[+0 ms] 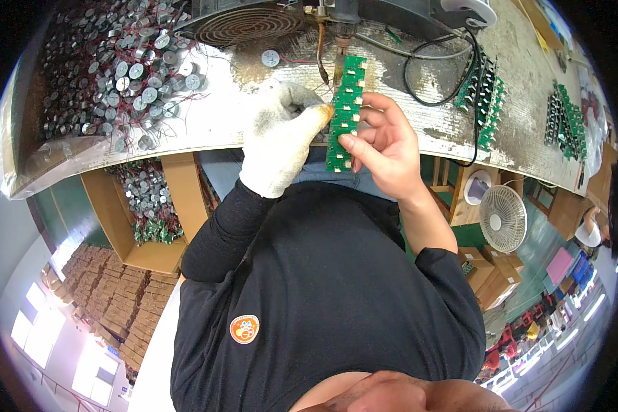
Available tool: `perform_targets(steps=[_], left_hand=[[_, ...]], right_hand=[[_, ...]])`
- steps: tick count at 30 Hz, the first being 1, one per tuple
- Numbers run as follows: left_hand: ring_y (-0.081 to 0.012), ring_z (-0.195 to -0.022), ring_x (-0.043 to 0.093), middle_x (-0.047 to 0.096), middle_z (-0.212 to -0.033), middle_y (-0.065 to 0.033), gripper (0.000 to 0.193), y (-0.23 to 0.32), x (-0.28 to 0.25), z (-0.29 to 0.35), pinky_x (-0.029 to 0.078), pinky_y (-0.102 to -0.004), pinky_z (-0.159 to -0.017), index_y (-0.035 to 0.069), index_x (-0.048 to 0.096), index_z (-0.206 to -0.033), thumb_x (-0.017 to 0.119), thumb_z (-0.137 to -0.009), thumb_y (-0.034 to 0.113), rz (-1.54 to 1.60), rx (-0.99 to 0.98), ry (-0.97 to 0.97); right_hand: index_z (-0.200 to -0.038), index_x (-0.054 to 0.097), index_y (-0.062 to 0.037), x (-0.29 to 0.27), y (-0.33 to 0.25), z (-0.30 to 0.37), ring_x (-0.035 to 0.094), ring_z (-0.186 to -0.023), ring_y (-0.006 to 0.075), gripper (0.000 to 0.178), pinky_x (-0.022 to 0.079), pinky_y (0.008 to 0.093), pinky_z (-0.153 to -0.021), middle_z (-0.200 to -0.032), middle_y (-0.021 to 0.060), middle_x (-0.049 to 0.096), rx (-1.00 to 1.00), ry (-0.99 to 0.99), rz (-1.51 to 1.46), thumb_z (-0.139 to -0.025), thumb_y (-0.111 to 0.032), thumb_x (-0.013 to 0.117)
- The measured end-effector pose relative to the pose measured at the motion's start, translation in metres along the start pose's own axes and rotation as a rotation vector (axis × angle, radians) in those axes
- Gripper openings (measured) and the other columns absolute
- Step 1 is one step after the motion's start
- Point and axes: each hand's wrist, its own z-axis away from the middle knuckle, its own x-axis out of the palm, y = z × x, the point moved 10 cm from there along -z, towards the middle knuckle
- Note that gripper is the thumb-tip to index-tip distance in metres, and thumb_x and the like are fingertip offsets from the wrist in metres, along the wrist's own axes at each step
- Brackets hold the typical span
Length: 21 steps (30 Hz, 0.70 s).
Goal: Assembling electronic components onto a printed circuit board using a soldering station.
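A long green strip of circuit boards [345, 117] with small white connectors stands upright over the bench edge. My right hand [388, 144], bare, grips its lower right side between thumb and fingers. In a white glove with a stained fingertip, my left hand [278, 137] is pinched closed against the strip's left edge. What lies in that pinch is hidden; thin dark wires show just above it. Right at the strip's top end is the tip of a soldering device [341, 47]. A bent copper-coloured tube [321, 51] hangs beside it, pointing down toward the wires.
Many small round metal motors [137, 72] with red wires cover the bench's left side. One motor [270, 58] lies apart. A round-grilled fan unit [250, 26] stands behind. A black cable [408, 75] loops at right, near more green board strips [484, 96]. A cardboard box [106, 213] sits below left.
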Motion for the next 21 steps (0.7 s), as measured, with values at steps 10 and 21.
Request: perform_targets(steps=[10, 21], left_hand=[[-0.0151, -0.071, 0.059, 0.062, -0.077, -0.0082, 0.018, 0.0053, -0.0001, 0.0002, 0.046, -0.0297, -0.064, -0.001, 0.065, -0.083, 0.068, -0.080, 0.017, 0.061, 0.055, 0.039], [-0.0106, -0.073, 0.061, 0.064, -0.085, -0.0062, 0.014, 0.0005, -0.0013, 0.0006, 0.050, -0.0240, -0.065, -0.001, 0.061, -0.096, 0.063, -0.086, 0.009, -0.040, 0.043, -0.010]], right_hand=[[-0.129, 0.039, -0.0014, -0.0013, -0.0036, -0.0001, 0.060, -0.070, 0.0091, 0.051, 0.046, 0.0193, -0.051, -0.105, 0.0098, 0.059, -0.045, 0.007, 0.009, -0.085, 0.003, 0.064], [-0.128, 0.039, -0.0016, 0.0001, 0.0040, -0.0007, 0.060, -0.070, 0.0088, 0.051, 0.046, 0.0191, -0.050, -0.104, 0.0095, 0.059, -0.017, 0.009, 0.020, -0.084, 0.003, 0.065]])
